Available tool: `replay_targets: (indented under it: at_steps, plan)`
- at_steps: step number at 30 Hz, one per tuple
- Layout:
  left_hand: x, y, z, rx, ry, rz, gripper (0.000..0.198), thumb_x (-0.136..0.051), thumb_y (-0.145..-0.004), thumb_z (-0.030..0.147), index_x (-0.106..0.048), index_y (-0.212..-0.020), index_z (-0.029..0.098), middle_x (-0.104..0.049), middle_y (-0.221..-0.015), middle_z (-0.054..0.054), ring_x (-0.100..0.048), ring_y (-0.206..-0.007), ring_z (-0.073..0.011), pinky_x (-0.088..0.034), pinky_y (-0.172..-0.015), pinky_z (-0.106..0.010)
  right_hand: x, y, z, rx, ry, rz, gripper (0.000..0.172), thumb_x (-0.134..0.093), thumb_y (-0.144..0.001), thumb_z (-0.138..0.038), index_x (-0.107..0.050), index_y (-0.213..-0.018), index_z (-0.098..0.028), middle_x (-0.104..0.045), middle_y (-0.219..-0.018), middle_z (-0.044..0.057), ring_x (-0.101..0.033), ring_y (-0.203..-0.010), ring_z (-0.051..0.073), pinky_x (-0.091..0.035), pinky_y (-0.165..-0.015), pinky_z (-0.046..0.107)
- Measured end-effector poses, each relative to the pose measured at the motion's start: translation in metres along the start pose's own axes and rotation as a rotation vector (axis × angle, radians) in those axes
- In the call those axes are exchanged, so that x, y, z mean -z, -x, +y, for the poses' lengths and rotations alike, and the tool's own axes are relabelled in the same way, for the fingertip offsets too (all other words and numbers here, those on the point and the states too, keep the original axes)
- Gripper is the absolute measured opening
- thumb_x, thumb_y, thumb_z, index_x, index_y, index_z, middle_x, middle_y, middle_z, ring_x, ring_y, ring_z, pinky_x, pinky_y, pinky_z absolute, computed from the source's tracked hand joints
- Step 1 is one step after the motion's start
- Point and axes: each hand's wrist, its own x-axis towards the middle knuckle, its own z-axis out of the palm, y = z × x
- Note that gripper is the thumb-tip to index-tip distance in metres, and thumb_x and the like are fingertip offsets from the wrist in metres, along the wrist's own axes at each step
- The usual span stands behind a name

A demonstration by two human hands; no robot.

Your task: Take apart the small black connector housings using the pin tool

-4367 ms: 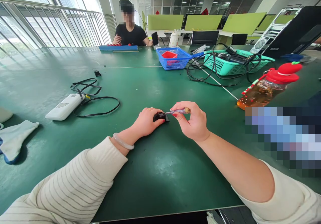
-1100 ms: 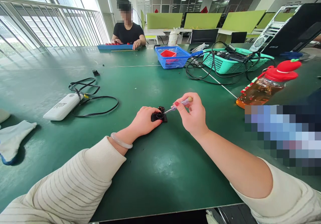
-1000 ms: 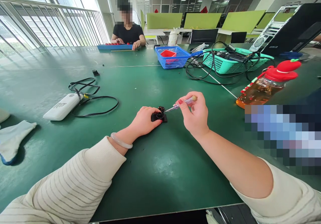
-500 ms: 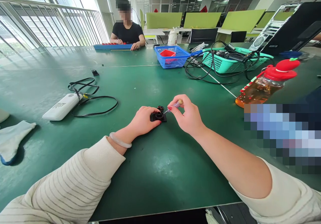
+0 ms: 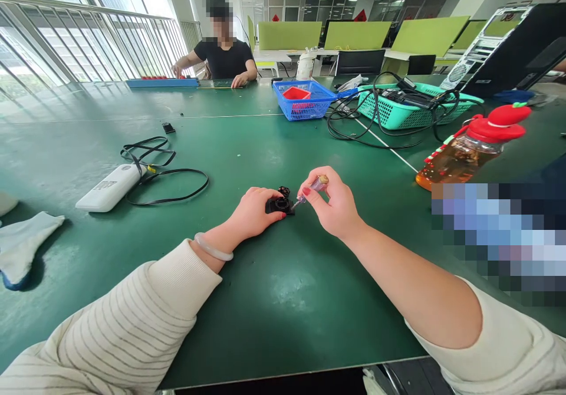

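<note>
A: Found what at the left hand?

B: Found it clamped on the small black part, with thumb on the near side and fingers on the far side. Located the part on the green table, between both hands.

A: And at the right hand?

B: Found it pinched on the screwdriver, with handle slanted up to the far right and tip at the part's right edge. Could not confirm contact at that size.

A: Judged which step in hand?

B: Judged as tool work along that edge; could not tell prying from turning.

A: Called for what in the next move?

B: Judged to call for a firm left hold, a well-seated tip before any pressure, and a push directed clear of the left thumb.

A: Noted any change from half a second earlier?

B: Recorded a tip shifted nearer along the edge, at a steeper slant. Saw no change in the left grip, nor in the white power bank farther left. At the far side, recorded the blue tray shifted left, with a co-worker's hand stretched out beside it, contact unclear.
</note>
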Motion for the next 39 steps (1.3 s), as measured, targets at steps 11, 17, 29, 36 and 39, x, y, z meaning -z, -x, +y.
replay_targets:
  at_steps: [11, 17, 29, 36, 39]
  plan:
    - [0.0013, -0.0011, 0.0009, -0.02, -0.016, -0.015, 0.042, -0.077, -0.075, 0.041, -0.069, -0.111, 0.023, -0.072, -0.115, -0.006, -0.06, -0.115, -0.03, -0.045, -0.106, -0.047, -0.005, 0.002, -0.0053, 0.1, -0.042, -0.036, 0.011, -0.062, -0.092, -0.028, -0.051, -0.093, -0.026, -0.068, -0.083, -0.001, -0.067, -0.076, 0.016, -0.055, -0.078, 0.034]
    - [0.0017, -0.0004, 0.0021, -0.023, -0.011, -0.014, 0.039, -0.075, -0.076, 0.04, -0.068, -0.111, 0.024, -0.072, -0.115, -0.005, -0.06, -0.114, -0.0295, -0.045, -0.105, -0.047, -0.0057, 0.002, -0.0058, 0.107, -0.016, -0.051, 0.016, -0.067, -0.088, -0.032, -0.052, -0.09, -0.027, -0.069, -0.082, -0.003, -0.068, -0.074, 0.016, -0.057, -0.083, 0.037]
    - [0.0004, -0.0002, 0.0017, 0.001, -0.004, -0.027, 0.036, -0.071, -0.079, 0.045, -0.069, -0.108, 0.024, -0.071, -0.115, -0.006, -0.059, -0.116, -0.0309, -0.046, -0.103, -0.047, -0.0071, 0.0048, -0.0065, 0.227, 0.107, -0.112, 0.014, -0.07, -0.085, -0.026, -0.057, -0.088, -0.027, -0.07, -0.082, -0.002, -0.068, -0.079, 0.018, -0.056, -0.078, 0.035]
    - [0.0007, 0.0003, 0.0023, -0.011, -0.014, -0.011, 0.039, -0.073, -0.077, 0.043, -0.068, -0.111, 0.024, -0.071, -0.116, -0.006, -0.059, -0.115, -0.0301, -0.045, -0.105, -0.047, -0.0058, 0.0043, -0.0057, 0.097, -0.037, 0.032, 0.017, -0.062, -0.092, -0.038, -0.05, -0.093, -0.027, -0.068, -0.083, -0.001, -0.069, -0.079, 0.017, -0.056, -0.079, 0.036]
    - [0.0011, 0.0006, 0.0034, 0.0, -0.016, -0.005, 0.04, -0.075, -0.076, 0.041, -0.068, -0.111, 0.025, -0.071, -0.116, -0.006, -0.059, -0.115, -0.0302, -0.046, -0.105, -0.048, -0.0041, 0.0022, -0.0032, 0.058, -0.098, 0.217, 0.022, -0.06, -0.093, -0.045, -0.047, -0.095, -0.027, -0.065, -0.083, -0.001, -0.069, -0.079, 0.018, -0.056, -0.08, 0.037]
